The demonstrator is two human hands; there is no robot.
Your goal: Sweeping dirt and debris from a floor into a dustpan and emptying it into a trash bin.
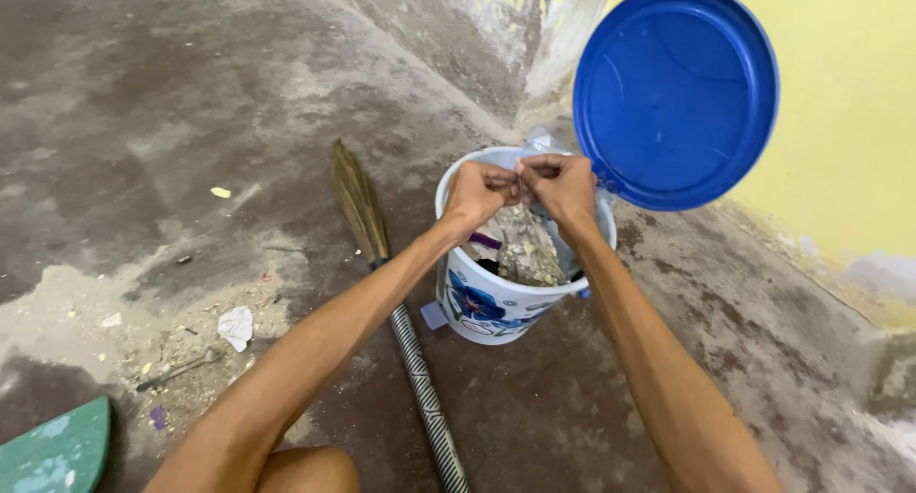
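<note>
Both our arms reach forward, the left hand (pixel 477 192) and right hand (pixel 561 186) meeting knuckle to knuckle above the bin (pixel 482 302). Each grip is pinched tight on the bag (pixel 530 245), a clear liner full of dusty rubbish sitting inside the bin. Our fingertips are hidden; they may be knotting it. The blue lid (pixel 676 94) stands open behind. A broom (pixel 367 216) lies on the floor just left, beside swept litter (pixel 235 326).

**Hands meeting over the bin**

The left hand (pixel 477 192) and right hand (pixel 563 186) are touching above the bin (pixel 477 307), pinching a bag (pixel 527 247) sitting inside. The lid (pixel 676 97) is standing at two o'clock, the broom (pixel 382 264) lying at nine, litter (pixel 235 326) farther out.
</note>
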